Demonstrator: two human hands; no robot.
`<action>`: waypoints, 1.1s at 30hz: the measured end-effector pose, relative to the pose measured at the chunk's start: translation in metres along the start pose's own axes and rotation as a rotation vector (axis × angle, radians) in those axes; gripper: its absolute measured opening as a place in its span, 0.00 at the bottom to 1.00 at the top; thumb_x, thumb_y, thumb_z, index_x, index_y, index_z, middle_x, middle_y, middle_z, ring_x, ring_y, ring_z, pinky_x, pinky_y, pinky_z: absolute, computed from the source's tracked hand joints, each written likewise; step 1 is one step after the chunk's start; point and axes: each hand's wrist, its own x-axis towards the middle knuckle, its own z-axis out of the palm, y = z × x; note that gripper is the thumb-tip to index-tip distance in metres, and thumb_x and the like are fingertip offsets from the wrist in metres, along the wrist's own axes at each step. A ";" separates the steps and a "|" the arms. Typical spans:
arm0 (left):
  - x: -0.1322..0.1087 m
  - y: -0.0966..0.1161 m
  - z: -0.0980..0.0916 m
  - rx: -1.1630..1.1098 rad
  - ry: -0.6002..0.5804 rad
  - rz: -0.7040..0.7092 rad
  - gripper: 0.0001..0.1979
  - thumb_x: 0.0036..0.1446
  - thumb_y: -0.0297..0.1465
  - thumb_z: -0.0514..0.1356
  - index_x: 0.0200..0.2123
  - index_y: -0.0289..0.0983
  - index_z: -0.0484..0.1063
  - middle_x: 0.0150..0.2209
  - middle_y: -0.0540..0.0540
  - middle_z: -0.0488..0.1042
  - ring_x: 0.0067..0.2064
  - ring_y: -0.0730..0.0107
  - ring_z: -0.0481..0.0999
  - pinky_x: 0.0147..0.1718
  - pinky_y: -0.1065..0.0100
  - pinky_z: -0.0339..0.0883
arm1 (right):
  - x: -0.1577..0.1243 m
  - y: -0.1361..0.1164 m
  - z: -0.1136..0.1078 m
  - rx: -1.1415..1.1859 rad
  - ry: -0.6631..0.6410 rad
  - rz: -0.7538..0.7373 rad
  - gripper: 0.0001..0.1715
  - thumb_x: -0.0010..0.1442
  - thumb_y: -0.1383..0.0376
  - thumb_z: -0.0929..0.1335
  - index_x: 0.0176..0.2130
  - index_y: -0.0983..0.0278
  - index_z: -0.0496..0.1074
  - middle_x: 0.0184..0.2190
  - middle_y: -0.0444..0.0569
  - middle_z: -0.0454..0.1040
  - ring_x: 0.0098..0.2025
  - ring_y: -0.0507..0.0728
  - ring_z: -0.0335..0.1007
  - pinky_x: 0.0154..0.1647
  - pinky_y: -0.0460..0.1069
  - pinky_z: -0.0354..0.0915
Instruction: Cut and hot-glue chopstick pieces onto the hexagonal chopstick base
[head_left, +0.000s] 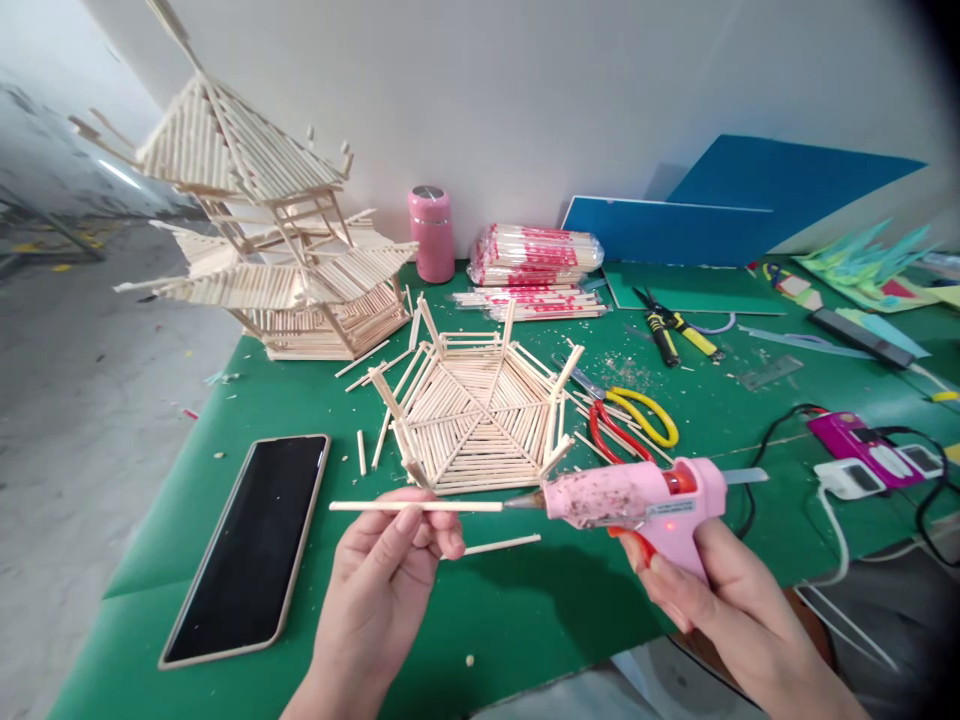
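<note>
Between thumb and fingers, my left hand (394, 575) pinches a thin wooden stick (457, 507), held level. Its right end meets the nozzle of a pink glue gun (630, 495). My right hand (720, 590) wraps round the gun's handle, a finger at the orange trigger, and a glue stick juts from the back. Just beyond my hands lies a hexagonal stick base (484, 415) with short posts at its corners. Another loose wooden stick (502, 546) rests on the table under the held one.
A stick pagoda (300, 270) stands back left, near a pink flask (432, 235) and bagged sticks (536, 255). Scissors (637, 415) and yellow-black pliers (675, 330) lie right of the base. A phone (247, 550) is at left; a magenta power strip (862, 450) with cables is at right.
</note>
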 end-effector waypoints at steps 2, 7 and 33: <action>0.000 0.000 0.000 0.003 0.004 0.000 0.05 0.43 0.27 0.66 0.28 0.35 0.77 0.21 0.47 0.75 0.22 0.73 0.73 0.23 0.74 0.68 | -0.001 -0.001 0.000 -0.007 0.001 0.009 0.13 0.57 0.55 0.64 0.32 0.62 0.67 0.22 0.43 0.63 0.22 0.49 0.53 0.21 0.45 0.54; -0.001 -0.001 0.001 0.008 0.003 -0.002 0.05 0.44 0.27 0.66 0.28 0.35 0.77 0.21 0.47 0.75 0.23 0.73 0.73 0.24 0.73 0.68 | -0.002 -0.004 -0.001 -0.034 0.011 0.009 0.13 0.57 0.54 0.64 0.31 0.62 0.67 0.23 0.43 0.63 0.23 0.49 0.52 0.21 0.45 0.53; -0.004 -0.001 -0.002 -0.002 0.010 -0.018 0.05 0.44 0.28 0.66 0.29 0.35 0.76 0.21 0.47 0.75 0.23 0.73 0.72 0.24 0.73 0.68 | 0.001 -0.005 0.001 0.010 -0.009 0.003 0.13 0.57 0.54 0.64 0.33 0.61 0.66 0.22 0.42 0.60 0.23 0.49 0.51 0.21 0.45 0.53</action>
